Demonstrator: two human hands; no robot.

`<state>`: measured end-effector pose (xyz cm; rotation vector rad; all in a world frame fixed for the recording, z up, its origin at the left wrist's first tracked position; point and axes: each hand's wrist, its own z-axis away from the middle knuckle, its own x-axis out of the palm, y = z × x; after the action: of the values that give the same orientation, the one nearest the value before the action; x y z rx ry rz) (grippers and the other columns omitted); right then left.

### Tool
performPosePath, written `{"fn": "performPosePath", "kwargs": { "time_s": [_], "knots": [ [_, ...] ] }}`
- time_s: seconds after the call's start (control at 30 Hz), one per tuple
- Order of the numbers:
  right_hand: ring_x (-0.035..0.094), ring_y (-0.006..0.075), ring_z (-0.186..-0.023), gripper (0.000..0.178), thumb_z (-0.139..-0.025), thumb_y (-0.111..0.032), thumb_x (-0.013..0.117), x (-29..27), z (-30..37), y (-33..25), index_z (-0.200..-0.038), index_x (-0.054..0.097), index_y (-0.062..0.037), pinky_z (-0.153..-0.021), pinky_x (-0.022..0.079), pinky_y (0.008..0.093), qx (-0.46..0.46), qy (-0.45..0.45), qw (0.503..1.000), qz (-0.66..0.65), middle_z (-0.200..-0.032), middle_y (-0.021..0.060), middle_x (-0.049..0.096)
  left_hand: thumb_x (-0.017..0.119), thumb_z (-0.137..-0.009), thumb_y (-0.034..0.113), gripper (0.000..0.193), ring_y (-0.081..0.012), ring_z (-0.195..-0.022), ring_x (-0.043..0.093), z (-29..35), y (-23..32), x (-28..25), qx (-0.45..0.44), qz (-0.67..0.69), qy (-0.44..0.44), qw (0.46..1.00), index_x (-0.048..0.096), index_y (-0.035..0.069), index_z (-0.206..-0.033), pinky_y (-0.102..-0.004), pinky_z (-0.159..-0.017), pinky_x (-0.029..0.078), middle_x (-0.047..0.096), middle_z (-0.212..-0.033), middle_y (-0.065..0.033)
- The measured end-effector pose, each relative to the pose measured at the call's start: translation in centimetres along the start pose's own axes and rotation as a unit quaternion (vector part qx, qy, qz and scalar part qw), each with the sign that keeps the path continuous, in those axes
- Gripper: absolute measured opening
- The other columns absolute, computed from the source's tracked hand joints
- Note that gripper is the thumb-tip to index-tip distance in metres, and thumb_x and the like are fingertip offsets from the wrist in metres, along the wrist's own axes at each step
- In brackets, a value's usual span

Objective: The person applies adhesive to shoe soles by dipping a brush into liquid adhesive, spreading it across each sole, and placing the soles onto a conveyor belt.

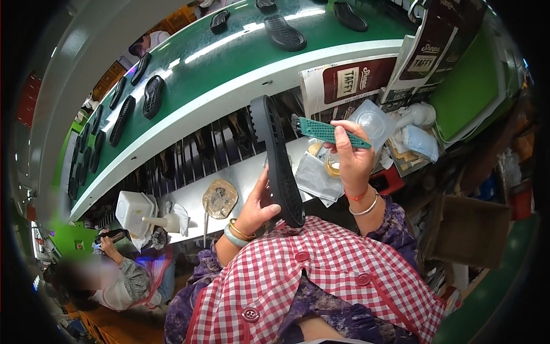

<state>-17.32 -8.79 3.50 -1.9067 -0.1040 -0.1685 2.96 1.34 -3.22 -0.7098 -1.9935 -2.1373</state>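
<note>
A black shoe sole (277, 166) stands on edge in front of me, its studded side turned to the left. My left hand (259, 207) grips it near the heel end, with the thumb against its lower part. In my right hand (350, 157) is a brush with a green perforated handle (323, 132). Its dark bristles point left and sit close to the sole's upper part; I cannot tell whether they touch it.
Several black soles (285, 32) lie on the green conveyor belt (229, 49) beyond the white rail. On the bench below are a brown round lid-like disc (220, 199), a white container (136, 212) and a tape roll (332, 166). A co-worker (123, 281) sits at the left.
</note>
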Motion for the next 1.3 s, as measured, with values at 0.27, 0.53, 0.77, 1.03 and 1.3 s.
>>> {"fn": "performPosePath", "kwargs": {
  "time_s": [0.27, 0.53, 0.77, 1.03, 1.3],
  "knots": [
    [0.058, 0.0085, -0.065, 0.011, -0.089, -0.004, 0.056, 2.2, -2.4, 0.1, -0.096, 0.062, 0.0018, -0.057, 0.05, 0.0211, -0.076, -0.02, 0.997, 0.024, -0.085, 0.004, 0.061, 0.068, -0.074, 0.019, 0.093, -0.0203, -0.123, 0.04, -0.5, 2.1, 1.3, 0.012, 0.012, 0.005, 1.0, 0.012, 0.007, -0.146, -0.0333, -0.099, 0.036, 0.033, -0.14, -0.0104],
    [0.056, 0.0135, -0.064, 0.02, -0.092, -0.015, 0.048, 0.9, -1.2, -2.4, -0.099, 0.057, 0.0009, -0.056, 0.044, 0.0245, -0.125, 0.133, 0.981, -0.063, -0.085, 0.0071, 0.061, 0.047, -0.087, 0.046, 0.054, -0.0302, -0.111, 0.052, -11.3, 15.3, -4.0, 0.156, 0.284, 0.073, 0.943, 0.045, 0.005, -0.123, -0.0458, -0.098, 0.04, 0.053, -0.118, -0.0186],
    [0.055, 0.0135, -0.065, 0.02, -0.094, -0.018, 0.047, 1.4, 1.5, 0.9, -0.099, 0.057, -0.0005, -0.057, 0.044, 0.024, -0.069, 0.156, 0.985, -0.02, -0.089, 0.0066, 0.059, 0.054, -0.089, 0.036, 0.061, -0.0339, -0.112, 0.053, -12.5, 13.8, -8.8, 0.13, 0.068, 0.207, 0.967, 0.035, 0.0, -0.134, -0.0411, -0.095, 0.044, 0.052, -0.121, -0.0246],
    [0.05, 0.01, -0.059, 0.025, -0.095, -0.023, 0.045, 5.2, 1.0, 2.8, -0.097, 0.056, -0.0008, -0.054, 0.039, 0.0216, -0.037, 0.138, 0.99, 0.007, -0.079, 0.0049, 0.058, 0.067, -0.072, 0.046, 0.07, -0.0366, -0.115, 0.047, -15.4, 23.4, -25.7, 0.04, -0.754, 0.48, 0.447, 0.052, -0.001, -0.122, -0.0407, -0.096, 0.04, 0.052, -0.122, -0.0213],
    [0.05, 0.01, -0.056, 0.024, -0.094, -0.021, 0.046, 8.0, -0.2, 3.9, -0.097, 0.056, 0.0001, -0.05, 0.037, 0.0204, -0.023, 0.16, 0.986, 0.031, -0.076, 0.0065, 0.059, 0.069, -0.064, 0.027, 0.056, -0.0339, -0.103, 0.057, -8.3, 31.5, -28.4, -0.023, -0.767, 0.346, 0.541, 0.057, 0.009, -0.116, -0.0392, -0.088, 0.045, 0.06, -0.109, -0.0185]
  ]
}}
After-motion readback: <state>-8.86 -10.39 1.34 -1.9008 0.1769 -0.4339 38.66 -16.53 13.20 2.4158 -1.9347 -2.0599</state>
